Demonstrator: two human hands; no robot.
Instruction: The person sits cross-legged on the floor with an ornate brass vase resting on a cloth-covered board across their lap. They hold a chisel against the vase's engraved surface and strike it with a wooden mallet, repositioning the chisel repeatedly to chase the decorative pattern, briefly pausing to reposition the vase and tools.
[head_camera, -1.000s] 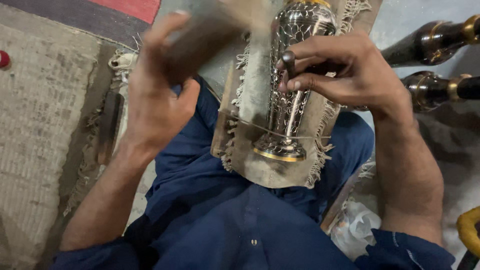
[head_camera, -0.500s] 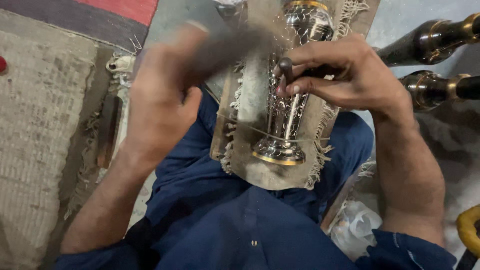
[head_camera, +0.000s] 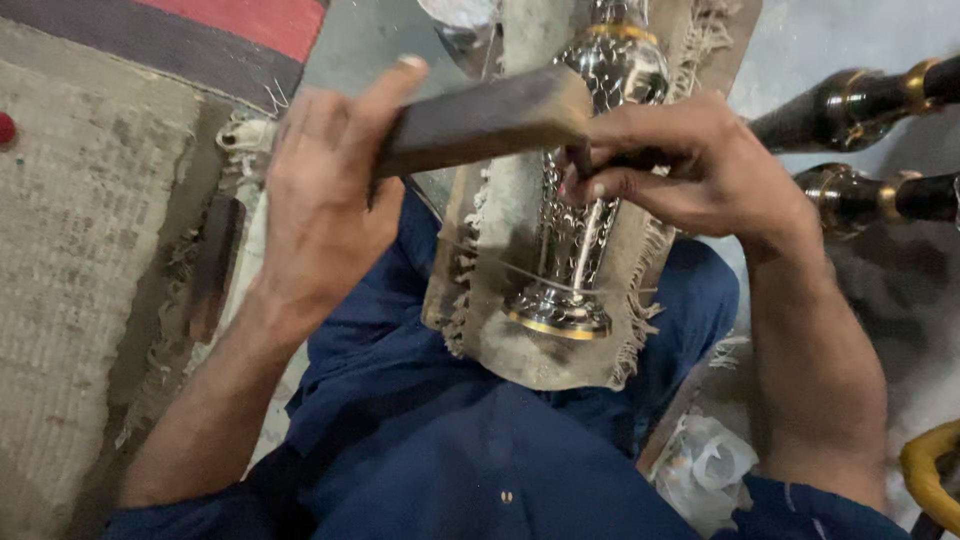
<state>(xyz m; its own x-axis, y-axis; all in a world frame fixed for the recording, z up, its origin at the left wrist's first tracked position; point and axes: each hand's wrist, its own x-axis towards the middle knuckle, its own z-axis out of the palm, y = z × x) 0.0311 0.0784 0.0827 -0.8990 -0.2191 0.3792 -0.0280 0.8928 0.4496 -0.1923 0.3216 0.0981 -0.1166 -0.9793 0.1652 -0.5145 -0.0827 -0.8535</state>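
Observation:
My left hand (head_camera: 325, 195) grips a dark wooden block (head_camera: 480, 118) and holds it level, its far end touching the top of a small dark punch (head_camera: 600, 160). My right hand (head_camera: 690, 170) pinches that punch against the stem of a shiny engraved metal vase (head_camera: 580, 230) with gold bands. The vase lies on a frayed cloth-covered board (head_camera: 480, 300) resting on my lap, its foot pointing toward me.
I sit in blue clothes (head_camera: 470, 440) on a woven mat (head_camera: 70, 260). Two dark metal pieces with gold rings (head_camera: 870, 150) lie at the right. A crumpled plastic bag (head_camera: 700, 470) sits by my right knee, and a yellow curved object (head_camera: 930, 470) shows at the right edge.
My left hand has swung the wooden block down from a raised, blurred position onto the punch. My right hand has kept the punch on the vase stem.

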